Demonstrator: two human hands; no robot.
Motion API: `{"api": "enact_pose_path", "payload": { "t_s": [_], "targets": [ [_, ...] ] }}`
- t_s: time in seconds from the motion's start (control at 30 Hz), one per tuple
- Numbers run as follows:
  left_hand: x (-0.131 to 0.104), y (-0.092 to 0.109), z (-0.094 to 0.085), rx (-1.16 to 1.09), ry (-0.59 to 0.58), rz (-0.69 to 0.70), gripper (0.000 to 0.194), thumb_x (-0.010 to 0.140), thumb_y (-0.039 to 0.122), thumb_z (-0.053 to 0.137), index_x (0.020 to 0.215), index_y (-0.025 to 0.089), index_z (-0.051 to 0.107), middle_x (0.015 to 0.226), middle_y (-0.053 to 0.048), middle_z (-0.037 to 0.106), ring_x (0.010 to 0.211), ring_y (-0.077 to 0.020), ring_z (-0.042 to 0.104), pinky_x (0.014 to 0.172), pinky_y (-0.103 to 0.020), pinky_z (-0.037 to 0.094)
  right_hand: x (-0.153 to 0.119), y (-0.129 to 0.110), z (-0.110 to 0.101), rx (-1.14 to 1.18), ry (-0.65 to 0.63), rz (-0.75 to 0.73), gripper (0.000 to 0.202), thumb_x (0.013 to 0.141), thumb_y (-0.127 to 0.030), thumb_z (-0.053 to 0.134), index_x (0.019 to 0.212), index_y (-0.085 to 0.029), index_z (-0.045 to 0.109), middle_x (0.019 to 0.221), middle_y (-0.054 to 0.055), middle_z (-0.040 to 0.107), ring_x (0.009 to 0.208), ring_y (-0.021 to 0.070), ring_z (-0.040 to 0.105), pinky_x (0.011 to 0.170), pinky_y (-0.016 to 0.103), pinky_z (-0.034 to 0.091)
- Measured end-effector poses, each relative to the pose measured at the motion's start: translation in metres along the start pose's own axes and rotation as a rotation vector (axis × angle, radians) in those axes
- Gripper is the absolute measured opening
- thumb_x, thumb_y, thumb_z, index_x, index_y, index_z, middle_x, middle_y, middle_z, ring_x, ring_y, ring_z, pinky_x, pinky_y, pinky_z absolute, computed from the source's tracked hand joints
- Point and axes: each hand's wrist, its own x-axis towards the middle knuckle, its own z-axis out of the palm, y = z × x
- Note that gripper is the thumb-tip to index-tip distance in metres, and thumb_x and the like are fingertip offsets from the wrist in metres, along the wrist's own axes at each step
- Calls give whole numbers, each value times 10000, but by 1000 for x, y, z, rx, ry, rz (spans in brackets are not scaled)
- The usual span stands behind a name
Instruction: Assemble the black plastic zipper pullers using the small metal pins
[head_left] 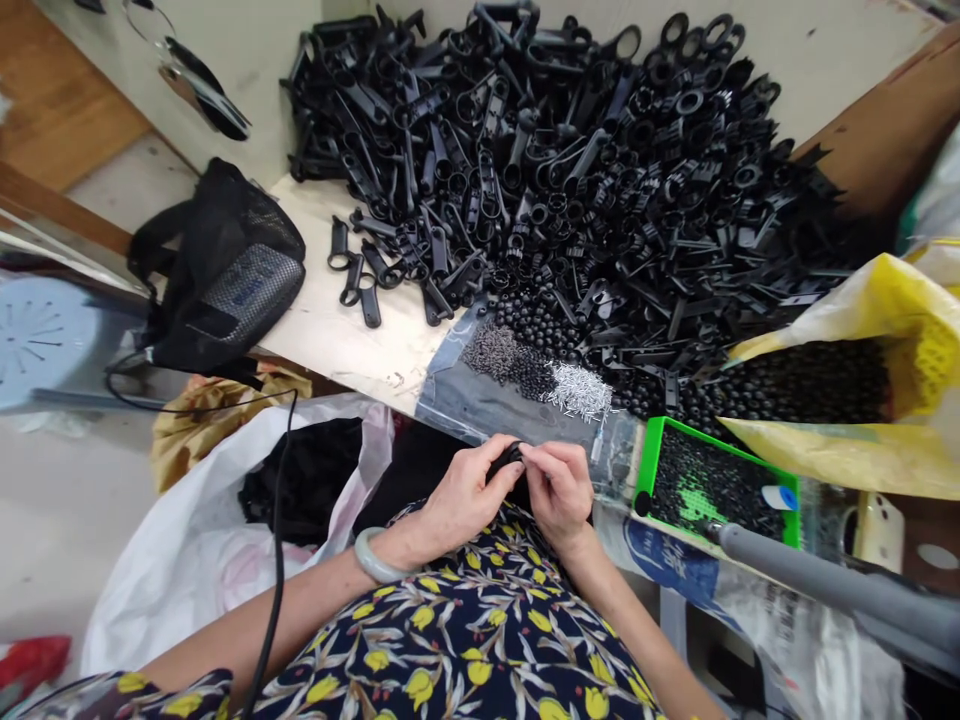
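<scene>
One little black part [513, 454] pinched snug between the fingertips of my left hand [476, 495] and right hand [559, 490], right by the worktop's [371, 350] front edge. Bare wood at 10 o'clock gives some room, but 12's jammed with a heap of black plastic pieces [525, 160]. Fingers hide most of it, so can't tell its long axis; looks curved, dark, smooth. Shiny metal pins [579, 390] around 1-2, green plastic tray [652, 455] at 3.
</scene>
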Motion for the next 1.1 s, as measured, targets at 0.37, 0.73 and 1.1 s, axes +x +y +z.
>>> {"api": "enact_pose_path", "payload": {
  "t_s": [0.37, 0.73, 1.1],
  "targets": [
    [5, 2, -19, 392, 12, 241, 314, 1042, 198, 423, 1318, 171, 570, 1168, -120, 744, 1020, -230, 738, 888, -332, 568, 19, 7, 4, 542, -262, 499, 270, 1015, -359, 615, 1257, -272, 695, 992, 39, 706, 725, 131, 674, 668, 269, 608],
    [19, -6, -45, -102, -43, -147, 437, 943, 251, 562, 1362, 171, 463, 900, -11, 646, 821, -179, 619, 777, -329, 503, 48, 22, 16, 718, -335, 615, 360, 972, -360, 683, 1317, -258, 703, 1291, 74, 745, 1139, 220, 730, 1060, 437, 575],
    [16, 5, -48, -510, -172, -311, 321, 919, 371, 643, 1133, 151, 549, 734, 40, 547, 648, -108, 504, 608, -250, 417, 55, 19, 22, 375, -377, 309, 278, 1012, -297, 628, 1267, -289, 739, 1061, 56, 756, 975, 171, 670, 907, 357, 566]
  ]
}}
